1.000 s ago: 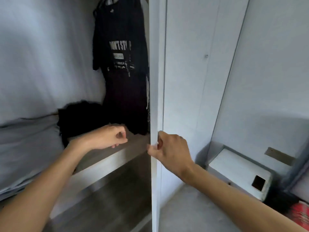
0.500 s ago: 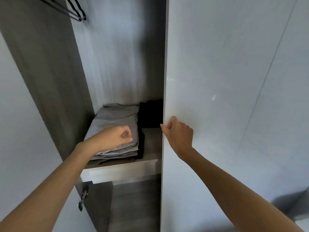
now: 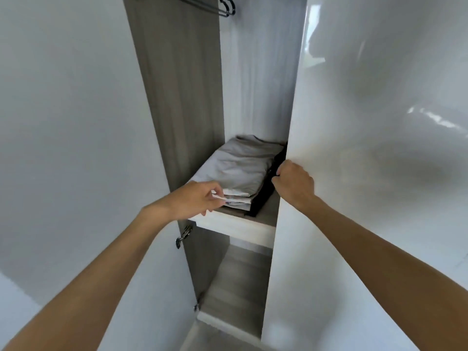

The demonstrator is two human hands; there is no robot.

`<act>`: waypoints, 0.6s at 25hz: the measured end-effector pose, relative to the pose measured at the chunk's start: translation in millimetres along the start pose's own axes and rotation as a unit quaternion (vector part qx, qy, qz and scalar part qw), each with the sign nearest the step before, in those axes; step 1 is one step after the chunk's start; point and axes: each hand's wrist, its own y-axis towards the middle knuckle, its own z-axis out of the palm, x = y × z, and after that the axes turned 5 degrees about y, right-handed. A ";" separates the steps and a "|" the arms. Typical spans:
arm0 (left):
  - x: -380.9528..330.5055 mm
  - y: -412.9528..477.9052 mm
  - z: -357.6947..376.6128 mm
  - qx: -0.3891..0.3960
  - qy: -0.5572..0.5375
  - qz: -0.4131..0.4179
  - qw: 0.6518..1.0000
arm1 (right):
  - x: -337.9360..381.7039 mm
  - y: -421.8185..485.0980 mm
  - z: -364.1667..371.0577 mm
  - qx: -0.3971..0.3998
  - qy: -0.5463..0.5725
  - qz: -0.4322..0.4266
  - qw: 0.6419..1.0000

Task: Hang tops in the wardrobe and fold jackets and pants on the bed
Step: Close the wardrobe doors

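Door (image 3: 379, 224) nearer closed, black garment (image 3: 263, 201) half-hidden

A tall wardrobe (image 3: 255, 72) fills the view from close up. Its left door (image 3: 63, 122) stands open, plain matt white. The right door (image 3: 379, 186) is glossy white and carries soft reflections, with a bright streak of light near its right edge. Between them the inner side panel (image 3: 177, 84) is grey-brown wood grain, the back paler. A shelf (image 3: 235, 228) with a pale front edge crosses the opening; below it a lower compartment shows a grained floor (image 3: 235, 282). A metal hinge (image 3: 183, 235) sits at the side panel's front edge, just under the shelf's left end. Dark hangers (image 3: 220, 7) hang at the top.
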 end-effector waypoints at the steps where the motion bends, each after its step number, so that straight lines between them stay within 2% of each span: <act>1: 2.5 -17.3 -2.3 -0.020 -0.004 -0.019 1.000 | 17.9 -10.7 2.9 0.023 0.017 -0.066 0.997; 4: 17.0 -72.7 -21.8 -0.173 -0.008 -0.103 0.980 | 94.4 -51.1 9.1 0.150 0.048 -0.279 0.947; 6: 33.6 -122.2 -41.3 -0.308 -0.006 -0.186 0.933 | 145.3 -83.4 10.4 0.274 0.067 -0.372 0.885; 9: 61.9 -200.5 -69.7 -0.519 0.094 -0.278 0.803 | 197.4 -118.7 13.9 0.354 0.062 -0.473 0.804; 10: 71.7 -227.7 -82.5 -0.571 0.131 -0.299 0.753 | 216.4 -130.2 16.3 0.363 0.060 -0.502 0.783; 11: 82.2 -241.0 -93.6 -0.604 0.131 -0.309 0.723 | 226.5 -136.9 17.7 0.363 0.059 -0.521 0.770; 12: 88.1 -247.0 -106.5 -0.617 0.097 -0.311 0.716 | 234.0 -140.5 17.1 0.357 0.065 -0.535 0.763; 13: 91.5 -249.8 -120.5 -0.610 0.050 -0.314 0.726 | 241.5 -142.3 17.1 0.343 0.074 -0.547 0.760; 15: 96.6 -250.0 -148.7 -0.560 -0.022 -0.307 0.770 | 256.4 -141.9 13.3 0.321 0.087 -0.553 0.764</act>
